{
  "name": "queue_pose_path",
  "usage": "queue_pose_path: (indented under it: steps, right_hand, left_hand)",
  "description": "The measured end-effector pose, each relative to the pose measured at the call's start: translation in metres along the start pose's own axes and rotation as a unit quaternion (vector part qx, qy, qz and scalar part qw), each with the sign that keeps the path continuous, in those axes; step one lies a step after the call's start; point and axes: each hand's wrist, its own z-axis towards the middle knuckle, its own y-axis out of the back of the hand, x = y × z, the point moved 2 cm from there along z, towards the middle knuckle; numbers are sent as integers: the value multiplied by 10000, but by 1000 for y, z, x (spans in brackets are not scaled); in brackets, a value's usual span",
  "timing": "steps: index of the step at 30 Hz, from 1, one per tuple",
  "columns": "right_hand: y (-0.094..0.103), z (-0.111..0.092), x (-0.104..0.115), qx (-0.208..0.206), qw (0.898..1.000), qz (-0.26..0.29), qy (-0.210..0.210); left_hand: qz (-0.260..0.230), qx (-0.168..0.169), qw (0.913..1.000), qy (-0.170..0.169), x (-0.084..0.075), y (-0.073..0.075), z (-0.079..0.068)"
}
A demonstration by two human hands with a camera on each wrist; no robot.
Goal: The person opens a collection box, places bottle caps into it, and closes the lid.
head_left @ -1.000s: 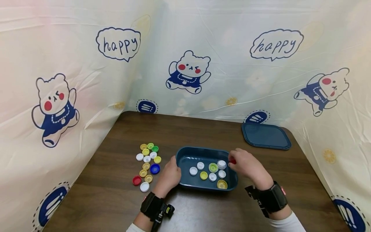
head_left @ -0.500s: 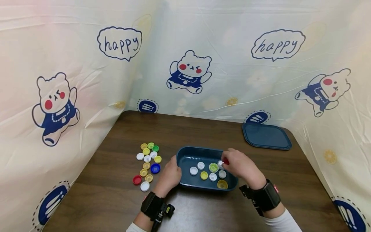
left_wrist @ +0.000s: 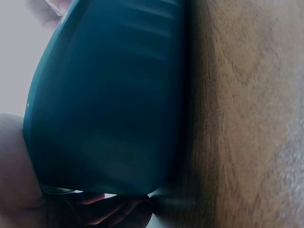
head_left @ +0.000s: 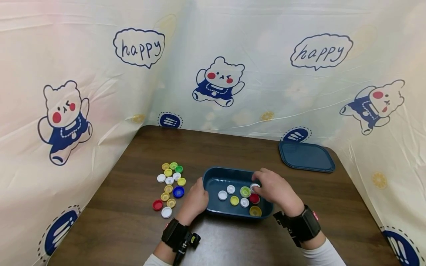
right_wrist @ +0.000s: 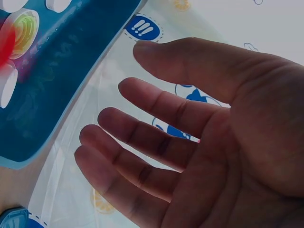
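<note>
My left hand [head_left: 196, 199] grips the left end of a dark blue plastic container [head_left: 214, 181]. In the left wrist view its fingers wrap around the container's end wall [left_wrist: 104, 104]. My right hand [head_left: 274, 188] is over the container's right end, fingers spread and holding nothing, as the right wrist view shows. Below it is a red bottle cap [head_left: 254, 198], seen as a blurred red patch [right_wrist: 6, 40] in the right wrist view. White caps [head_left: 222, 195], a light green cap [head_left: 245, 191], a yellow cap [head_left: 234, 200] and a gold cap [head_left: 255, 211] lie in the container.
Left of the container, several loose bottle caps lie on the brown table [head_left: 133, 221], among them a blue cap [head_left: 178, 191], a red cap [head_left: 158, 205] and a green cap [head_left: 179, 169]. A flat blue lid [head_left: 306, 157] rests at the back right. Printed cloth [head_left: 213, 44] surrounds the table.
My right hand has moved left from the container's right rim and let go of the red cap, which now shows inside, over where a white cap lay. My left hand has stayed put.
</note>
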Motion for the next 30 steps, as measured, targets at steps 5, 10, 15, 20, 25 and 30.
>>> queue_pose_path:
  steps: [5, 10, 15, 20, 25, 30]
  right_hand:
    - [1, 1, 0, 74, 9999, 84, -118]
    - [1, 0, -2, 36, 9998, 109, -143]
    - [2, -2, -6, -28, 9999, 105, -128]
    - [2, -6, -8, -74, 9998, 106, -123]
    - [1, -9, -13, -75, 9998, 86, -157]
    - [0, -15, -21, -35, 9997, 119, -211]
  left_hand:
    - [-10, 9, 10000, -24, 0, 0, 0]
    - [8, -8, 10000, -23, -1, 0, 0]
    - [18, -24, 10000, -37, -1, 0, 0]
    - [26, -23, 10000, -19, -1, 0, 0]
    - [0, -48, 10000, -55, 0, 0, -1]
    - [-22, -114, 9999, -112, -1, 0, 0]
